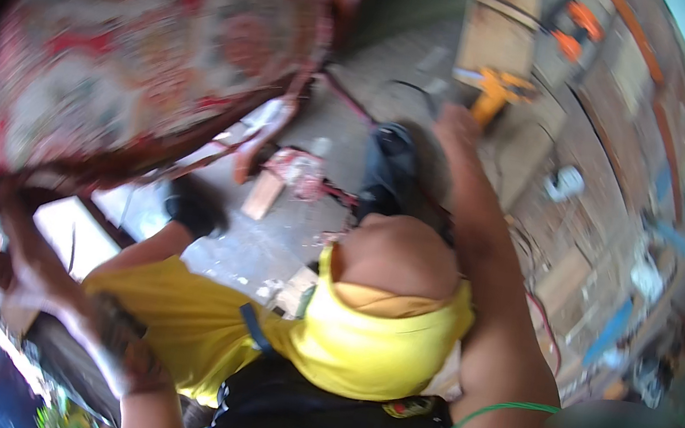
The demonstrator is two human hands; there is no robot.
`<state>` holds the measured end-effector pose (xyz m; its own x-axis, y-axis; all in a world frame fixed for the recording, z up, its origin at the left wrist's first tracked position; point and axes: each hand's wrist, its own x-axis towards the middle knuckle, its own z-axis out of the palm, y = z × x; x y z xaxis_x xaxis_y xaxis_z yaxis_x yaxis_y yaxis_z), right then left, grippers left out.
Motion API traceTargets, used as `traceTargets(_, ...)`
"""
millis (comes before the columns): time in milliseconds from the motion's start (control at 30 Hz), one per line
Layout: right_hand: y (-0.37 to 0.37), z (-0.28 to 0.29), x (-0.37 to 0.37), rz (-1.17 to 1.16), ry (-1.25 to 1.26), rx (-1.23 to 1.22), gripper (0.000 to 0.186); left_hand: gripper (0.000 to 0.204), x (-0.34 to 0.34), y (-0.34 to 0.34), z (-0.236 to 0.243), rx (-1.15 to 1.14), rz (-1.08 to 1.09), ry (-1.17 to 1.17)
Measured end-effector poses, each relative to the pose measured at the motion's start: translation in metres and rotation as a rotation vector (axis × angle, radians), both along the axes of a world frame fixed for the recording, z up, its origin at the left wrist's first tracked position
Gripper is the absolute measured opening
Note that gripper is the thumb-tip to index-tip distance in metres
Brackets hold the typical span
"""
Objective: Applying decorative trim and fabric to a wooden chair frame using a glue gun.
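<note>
A large upholstered chair (pixel 153 50), with a red and cream floral pattern and a dark brown wooden frame, fills the upper left, tilted and smeared by motion. My left hand (pixel 38 269) is closed around a curved wooden part of its frame at the lower left. My right arm reaches far forward; my right hand (pixel 459 125) is beside the grip of a yellow-orange tool (pixel 494 93) that rests on a wooden board (pixel 498 37). Blur hides the fingers, so I cannot tell whether they hold the tool.
Farther right lies an orange and black tool (pixel 579 29). A white roll-like object (pixel 564 184) sits on the planks. Wood scraps, including a small block (pixel 263 194), and reddish-white scraps (pixel 300 173) litter the grey floor. A thin red cord (pixel 547 327) runs past my right arm.
</note>
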<state>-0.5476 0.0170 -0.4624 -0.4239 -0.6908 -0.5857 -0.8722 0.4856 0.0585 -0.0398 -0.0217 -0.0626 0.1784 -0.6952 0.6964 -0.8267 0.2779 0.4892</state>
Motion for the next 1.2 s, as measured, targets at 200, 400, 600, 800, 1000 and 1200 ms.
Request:
traceTargets(200, 0.015, 0.077, -0.028, -0.045, -0.493, -0.853, 0.022, 0.015, -0.035, -0.013, -0.003, -0.138, -0.09, -0.216)
traceTargets(400, -0.046, 0.353, 0.109, 0.219, -0.997, -0.637, 0.045, 0.014, -0.019, -0.004, 0.008, -0.079, 0.013, -0.259)
traceTargets(600, -0.061, 0.405, 0.233, 0.472, -1.143, -0.912, 0.027, 0.016, -0.01, -0.01, 0.01, -0.118, -0.054, -0.305)
traceTargets(800, -0.046, 0.378, 0.294, 0.317, -1.1, -1.045, 0.033, 0.015, -0.011, -0.018, 0.022, -0.081, -0.15, -0.358)
traceTargets(1000, -0.047, 0.381, 0.306, 0.304, -1.091, -0.958, 0.032, 0.015, -0.005, -0.017, 0.013, -0.081, -0.139, -0.324)
traceTargets(1200, -0.056, 0.397, 0.293, 0.098, -1.521, -0.793, 0.022, 0.013, -0.009, -0.014, 0.01, -0.143, -0.154, -0.246)
